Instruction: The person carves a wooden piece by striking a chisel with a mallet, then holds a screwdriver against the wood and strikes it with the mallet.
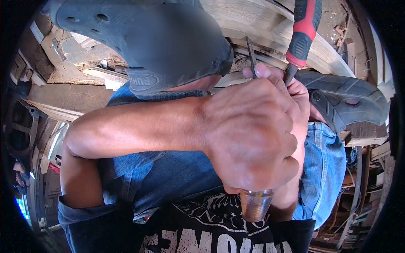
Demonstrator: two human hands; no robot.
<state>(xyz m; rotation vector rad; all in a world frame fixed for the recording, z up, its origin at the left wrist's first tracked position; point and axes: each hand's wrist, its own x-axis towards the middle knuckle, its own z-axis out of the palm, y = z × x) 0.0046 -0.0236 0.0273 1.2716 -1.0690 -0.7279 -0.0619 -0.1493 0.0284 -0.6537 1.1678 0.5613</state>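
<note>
My left hand [253, 139] comes across from the left, its fist closed on an amber translucent handle [256, 206] that sticks out below. A thin dark metal shaft [252, 55] shows above the fist; whether it joins that handle is hidden. Partly behind the left hand, my right hand [298, 95] has its fingers closed around the metal shank of a tool with a red and black handle [304, 36]. That handle points upward. The hands touch or overlap, and the fingertips meet near the dark shaft.
Dark rubber shoes [99, 21] [354, 99] are on both feet, with jeans [177, 173] below. Wooden boards [249, 21] lie beyond the hands. Wood scraps [90, 52] litter the upper left, and more timber [358, 181] is at the right.
</note>
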